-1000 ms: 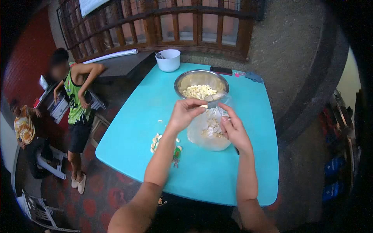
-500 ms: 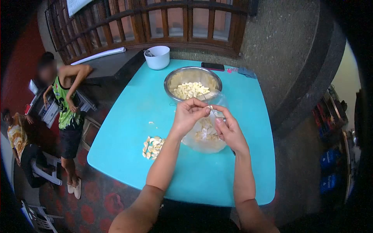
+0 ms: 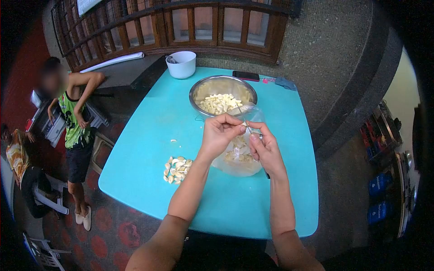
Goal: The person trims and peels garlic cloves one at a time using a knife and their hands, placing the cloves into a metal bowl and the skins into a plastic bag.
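Note:
My left hand (image 3: pixel 222 133) pinches a garlic clove (image 3: pixel 244 124) between thumb and fingertips. My right hand (image 3: pixel 266 147) is closed on a small knife (image 3: pixel 248 129), whose thin blade meets the clove; its handle is mostly hidden by my fingers. Beneath both hands lies a clear plastic bag (image 3: pixel 242 168) with pale garlic skins inside. Just beyond them stands a steel bowl (image 3: pixel 195 100) holding many peeled cloves (image 3: pixel 220 103). A loose pile of garlic cloves (image 3: pixel 176 170) rests on the turquoise table (image 3: pixel 140 158), left of my left forearm.
At the table's far edge are a white bowl (image 3: pixel 182 69), a phone (image 3: pixel 245 75) and a grey-blue cloth-like item (image 3: pixel 285 83). Two people, one in a green top (image 3: pixel 74 119), are at the left. A wall (image 3: pixel 323 58) stands behind the table on the right.
The knife blade has tilted, and its thin tip now shows above the clove. Both hands stay together over the bag. The whole view has shifted slightly.

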`<state>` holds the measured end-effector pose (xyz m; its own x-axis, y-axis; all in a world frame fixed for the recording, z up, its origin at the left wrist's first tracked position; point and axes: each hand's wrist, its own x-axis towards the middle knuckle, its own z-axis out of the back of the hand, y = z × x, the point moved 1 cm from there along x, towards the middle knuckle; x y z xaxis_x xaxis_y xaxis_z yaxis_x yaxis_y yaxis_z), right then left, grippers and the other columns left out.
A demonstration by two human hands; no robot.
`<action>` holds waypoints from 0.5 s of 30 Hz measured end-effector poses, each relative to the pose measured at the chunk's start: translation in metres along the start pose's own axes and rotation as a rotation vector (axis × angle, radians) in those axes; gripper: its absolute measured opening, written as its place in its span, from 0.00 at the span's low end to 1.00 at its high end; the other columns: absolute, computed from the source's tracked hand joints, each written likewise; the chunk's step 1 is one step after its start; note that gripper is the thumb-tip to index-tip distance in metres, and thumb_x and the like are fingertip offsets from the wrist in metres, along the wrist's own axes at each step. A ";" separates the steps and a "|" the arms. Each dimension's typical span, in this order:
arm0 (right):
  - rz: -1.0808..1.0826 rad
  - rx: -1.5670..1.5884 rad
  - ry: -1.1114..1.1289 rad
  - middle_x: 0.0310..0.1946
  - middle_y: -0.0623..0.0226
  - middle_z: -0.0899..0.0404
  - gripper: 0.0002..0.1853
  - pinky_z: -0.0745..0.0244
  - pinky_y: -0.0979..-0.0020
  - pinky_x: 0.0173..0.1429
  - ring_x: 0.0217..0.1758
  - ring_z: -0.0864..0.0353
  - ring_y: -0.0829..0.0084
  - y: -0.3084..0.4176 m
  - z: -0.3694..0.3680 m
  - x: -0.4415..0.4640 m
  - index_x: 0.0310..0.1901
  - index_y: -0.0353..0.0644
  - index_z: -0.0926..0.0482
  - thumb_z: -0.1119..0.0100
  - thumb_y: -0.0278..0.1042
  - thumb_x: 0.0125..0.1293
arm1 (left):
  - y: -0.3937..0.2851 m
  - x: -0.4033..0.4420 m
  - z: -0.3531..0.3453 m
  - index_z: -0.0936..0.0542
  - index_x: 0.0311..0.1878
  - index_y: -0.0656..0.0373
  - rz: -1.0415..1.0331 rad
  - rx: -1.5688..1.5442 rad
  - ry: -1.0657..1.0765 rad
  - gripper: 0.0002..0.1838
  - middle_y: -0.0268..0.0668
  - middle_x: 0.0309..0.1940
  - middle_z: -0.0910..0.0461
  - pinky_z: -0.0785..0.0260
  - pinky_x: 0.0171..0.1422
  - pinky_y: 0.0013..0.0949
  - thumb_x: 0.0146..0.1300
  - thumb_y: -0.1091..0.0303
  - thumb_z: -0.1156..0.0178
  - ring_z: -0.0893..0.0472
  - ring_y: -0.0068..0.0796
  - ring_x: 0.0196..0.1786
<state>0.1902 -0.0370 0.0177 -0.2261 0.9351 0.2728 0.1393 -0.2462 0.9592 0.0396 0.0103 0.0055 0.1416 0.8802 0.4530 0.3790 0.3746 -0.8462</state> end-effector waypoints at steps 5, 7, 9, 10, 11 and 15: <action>-0.071 0.142 -0.007 0.18 0.78 0.36 0.13 0.47 0.83 0.20 0.17 0.41 0.88 -0.006 0.005 0.003 0.54 0.44 0.32 0.52 0.33 0.70 | 0.004 0.000 -0.002 0.21 0.36 0.67 0.013 -0.019 -0.011 0.06 0.39 0.32 0.19 0.23 0.43 0.27 0.55 0.79 0.35 0.19 0.24 0.36; -0.076 0.225 -0.007 0.18 0.77 0.35 0.14 0.45 0.83 0.20 0.17 0.39 0.87 -0.010 0.006 0.004 0.54 0.45 0.32 0.51 0.35 0.70 | 0.002 0.001 -0.003 0.21 0.35 0.67 0.108 -0.091 -0.049 0.04 0.38 0.32 0.19 0.23 0.43 0.26 0.55 0.80 0.36 0.19 0.24 0.36; -0.086 0.327 -0.025 0.18 0.75 0.34 0.15 0.43 0.83 0.20 0.16 0.38 0.86 -0.011 0.001 0.004 0.55 0.45 0.33 0.50 0.36 0.69 | 0.006 0.001 -0.007 0.21 0.36 0.67 0.103 -0.228 -0.094 0.05 0.39 0.36 0.20 0.23 0.43 0.26 0.56 0.79 0.36 0.19 0.24 0.37; -0.069 0.334 -0.029 0.18 0.75 0.34 0.15 0.42 0.83 0.20 0.16 0.38 0.86 -0.011 -0.001 0.004 0.55 0.45 0.33 0.50 0.36 0.69 | 0.007 0.001 -0.009 0.20 0.36 0.67 0.102 -0.296 -0.115 0.05 0.39 0.38 0.21 0.23 0.43 0.26 0.56 0.79 0.37 0.19 0.25 0.37; -0.053 0.344 -0.033 0.18 0.75 0.33 0.15 0.42 0.83 0.20 0.16 0.38 0.86 -0.012 -0.002 0.004 0.56 0.45 0.34 0.50 0.36 0.70 | 0.010 0.001 -0.012 0.20 0.38 0.68 0.063 -0.265 -0.121 0.06 0.39 0.40 0.22 0.23 0.44 0.26 0.56 0.79 0.37 0.19 0.25 0.38; 0.004 0.337 -0.101 0.19 0.75 0.33 0.16 0.42 0.82 0.20 0.17 0.38 0.86 -0.020 -0.006 0.006 0.57 0.44 0.34 0.51 0.35 0.70 | 0.016 0.001 -0.016 0.20 0.42 0.68 -0.086 -0.062 -0.117 0.10 0.38 0.46 0.25 0.24 0.47 0.27 0.56 0.79 0.37 0.20 0.26 0.41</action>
<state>0.1807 -0.0283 0.0009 -0.1310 0.9588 0.2520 0.4546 -0.1678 0.8747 0.0607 0.0122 -0.0028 0.0001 0.8749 0.4842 0.4415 0.4344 -0.7851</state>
